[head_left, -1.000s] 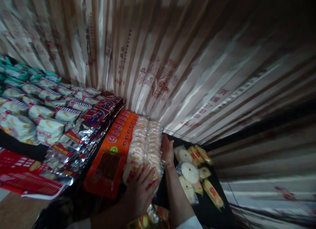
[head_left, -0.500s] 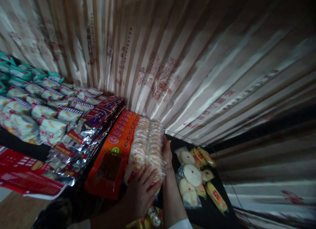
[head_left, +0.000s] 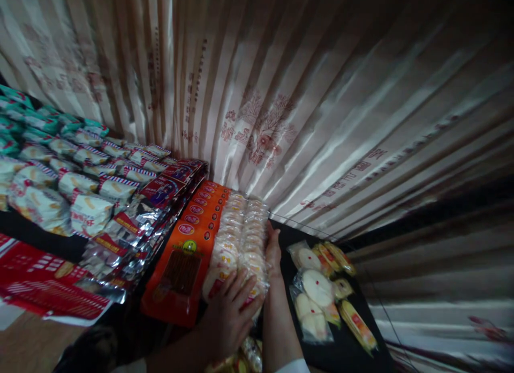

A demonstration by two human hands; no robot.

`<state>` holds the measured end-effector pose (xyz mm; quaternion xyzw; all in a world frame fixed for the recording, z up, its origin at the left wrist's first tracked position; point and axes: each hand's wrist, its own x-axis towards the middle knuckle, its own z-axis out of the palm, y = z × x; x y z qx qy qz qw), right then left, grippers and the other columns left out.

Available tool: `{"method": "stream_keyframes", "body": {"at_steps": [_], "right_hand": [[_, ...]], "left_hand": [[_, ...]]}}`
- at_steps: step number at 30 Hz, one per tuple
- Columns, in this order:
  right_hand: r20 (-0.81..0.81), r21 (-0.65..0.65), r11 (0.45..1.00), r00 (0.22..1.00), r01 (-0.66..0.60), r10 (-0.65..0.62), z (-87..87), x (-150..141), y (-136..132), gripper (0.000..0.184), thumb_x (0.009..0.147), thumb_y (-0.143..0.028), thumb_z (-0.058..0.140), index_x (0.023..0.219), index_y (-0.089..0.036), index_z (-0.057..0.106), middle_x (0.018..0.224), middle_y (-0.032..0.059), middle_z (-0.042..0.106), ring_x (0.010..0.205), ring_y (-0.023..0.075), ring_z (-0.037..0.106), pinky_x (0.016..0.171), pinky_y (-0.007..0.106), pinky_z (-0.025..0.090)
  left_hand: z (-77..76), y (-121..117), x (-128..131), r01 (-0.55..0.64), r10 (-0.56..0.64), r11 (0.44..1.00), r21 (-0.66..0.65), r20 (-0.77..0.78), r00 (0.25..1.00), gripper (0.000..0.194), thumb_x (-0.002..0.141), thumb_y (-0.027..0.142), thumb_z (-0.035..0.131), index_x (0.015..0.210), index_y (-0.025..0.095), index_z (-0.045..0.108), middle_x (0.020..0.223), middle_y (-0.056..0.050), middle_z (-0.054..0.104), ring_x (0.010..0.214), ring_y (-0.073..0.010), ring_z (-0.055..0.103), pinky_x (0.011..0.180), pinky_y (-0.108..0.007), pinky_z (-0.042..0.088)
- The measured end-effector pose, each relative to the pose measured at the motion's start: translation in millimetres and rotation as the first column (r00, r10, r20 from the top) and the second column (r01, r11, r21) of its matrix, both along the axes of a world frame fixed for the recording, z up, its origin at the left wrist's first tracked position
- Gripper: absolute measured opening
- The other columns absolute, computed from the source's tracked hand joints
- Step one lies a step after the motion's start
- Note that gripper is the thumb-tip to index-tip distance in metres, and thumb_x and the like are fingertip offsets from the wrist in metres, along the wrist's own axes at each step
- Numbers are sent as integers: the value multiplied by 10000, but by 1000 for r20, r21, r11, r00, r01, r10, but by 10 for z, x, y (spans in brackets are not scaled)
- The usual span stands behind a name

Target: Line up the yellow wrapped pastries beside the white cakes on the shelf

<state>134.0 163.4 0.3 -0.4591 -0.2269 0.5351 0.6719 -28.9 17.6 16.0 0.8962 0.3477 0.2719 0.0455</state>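
Observation:
Two rows of clear packs of round white cakes lie on a black table. My left hand rests flat on the nearest packs, fingers spread. Along the right side of the rows my right hand presses with straight fingers. Neither hand grips anything. Just left of the cakes runs a row of orange snack packs.
Silver and red foil packs and white wrapped snacks fill the left. Bagged white buns and packed corn cobs lie at the right. A pleated beige curtain hangs behind. Red packs sit at the front left.
The view has drifted slightly, so everything sits a little to the right. Both hands stay on the cake packs, the right one lying a bit straighter along their side.

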Motion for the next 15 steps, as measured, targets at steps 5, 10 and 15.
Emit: {"method": "stream_keyframes", "body": {"at_steps": [5, 10, 15], "right_hand": [[9, 6, 1000, 1000, 15, -15, 65, -79, 3, 525, 796, -629, 490, 1123, -241, 623, 1157, 14, 648, 1120, 214, 549, 1001, 371, 391], [65, -42, 997, 996, 58, -55, 91, -110, 30, 544, 835, -610, 430, 1167, -215, 603, 1184, 25, 634, 1139, 216, 527, 1026, 370, 352], [88, -4, 1000, 996, 27, -26, 30, -65, 58, 520, 830, -609, 446, 1143, -230, 617, 1177, 8, 638, 1133, 202, 532, 1047, 355, 323]], "left_hand": [[18, 23, -49, 1, -1, 1000, -8, 7, 1000, 527, 874, 336, 481, 1383, 233, 388, 1499, -63, 305, 1390, -292, 213, 1121, -461, 211], [31, 37, -60, -2, 3, 1000, -27, 25, 1000, 546, 869, 341, 480, 1393, 227, 371, 1499, -64, 305, 1391, -286, 211, 1123, -458, 204], [25, 47, -48, 4, -4, 1000, -24, 19, 1000, 532, 868, 346, 477, 1377, 219, 393, 1475, -81, 349, 1377, -293, 245, 1116, -470, 210]]}}
